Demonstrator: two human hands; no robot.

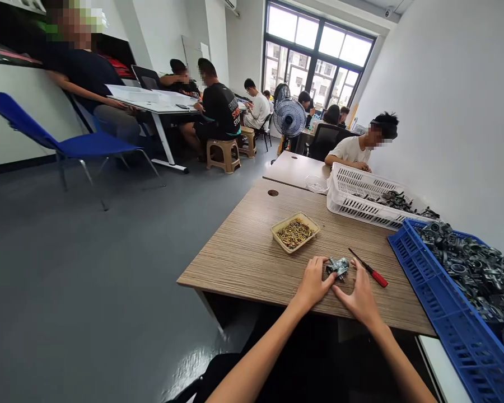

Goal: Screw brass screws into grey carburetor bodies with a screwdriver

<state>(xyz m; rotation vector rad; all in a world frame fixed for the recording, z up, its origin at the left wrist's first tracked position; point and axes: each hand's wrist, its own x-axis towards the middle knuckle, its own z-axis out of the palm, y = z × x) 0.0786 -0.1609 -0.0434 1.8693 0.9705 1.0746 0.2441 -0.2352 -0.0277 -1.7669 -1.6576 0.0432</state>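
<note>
A small silvery metal fitting (339, 267) is between my hands, low over the near part of the wood-grain table (243, 252). My left hand (314, 284) grips its left side, thumb below and fingers behind. Around its right side curves my right hand (362, 295), thumb near the left thumb and fingertips at the fitting's right edge. The palms hide part of its underside. Just right of the fitting lies a screwdriver (378, 277) with a red and black handle. A shallow cream tray (289, 250) of brass-coloured screws (294, 232) sits beyond my left hand.
A blue crate (430, 296) heaped with metal fittings stands at the right. Behind it is a white crate (361, 210) with dark parts. Across the table sits a person in white (348, 146). A blue chair (96, 144), stools and several seated people occupy the room's left and back.
</note>
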